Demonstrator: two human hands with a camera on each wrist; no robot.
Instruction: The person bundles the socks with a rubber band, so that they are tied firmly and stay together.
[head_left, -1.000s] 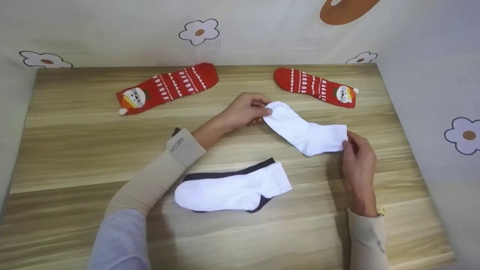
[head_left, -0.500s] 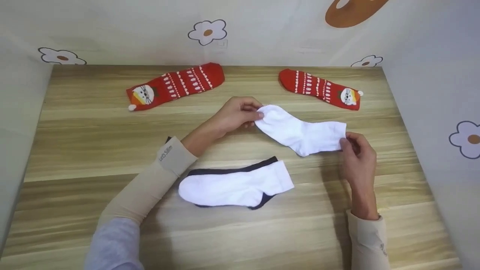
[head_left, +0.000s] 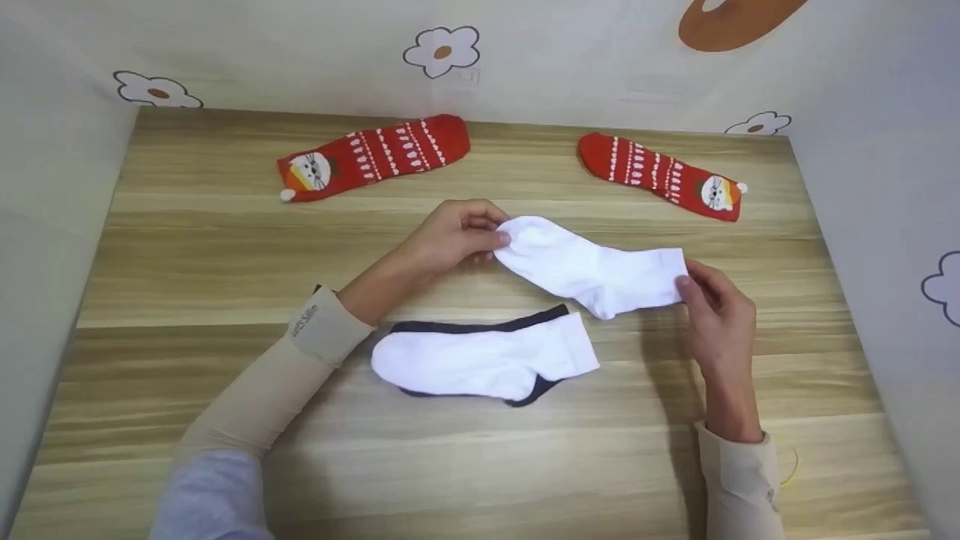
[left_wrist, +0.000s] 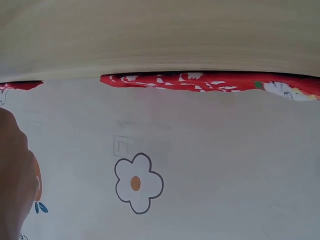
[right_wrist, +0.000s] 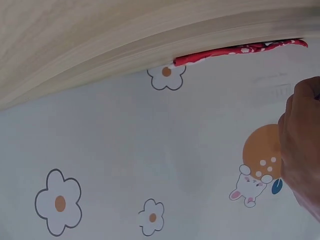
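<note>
Enclosing the far edge and both sides, pale walls (head_left: 862,75) stand around a wood-grained surface (head_left: 480,465). Two arms reach in over it: the left sleeve (head_left: 255,390) is beige, with lettering on its cuff and lilac-grey cloth farther up, and the right sleeve (head_left: 739,480) is beige too, though less of it shows. Near the middle, a lying white sock (head_left: 465,360) covers most of a dark sock (head_left: 540,390), which shows along the far side and by the heel; both cuffs point right. Just beyond them, to the right, is the held white sock (head_left: 581,259), spread between the two hands with its toe to the left; whether it touches the surface I cannot tell. Along the back lie two patterned red socks, one at left (head_left: 382,154) and one at right (head_left: 660,176), well apart, toes facing each other. The left hand (head_left: 461,234) has its grip on the toe, thumb on top; the right hand (head_left: 720,315) has its grip on the cuff, pinching the edge. Smaller are the printed flowers (head_left: 442,52) on the wall, then the whiskered faces (head_left: 311,172) on the red socks, and finally a white pompom (head_left: 287,196) at one corner.
</note>
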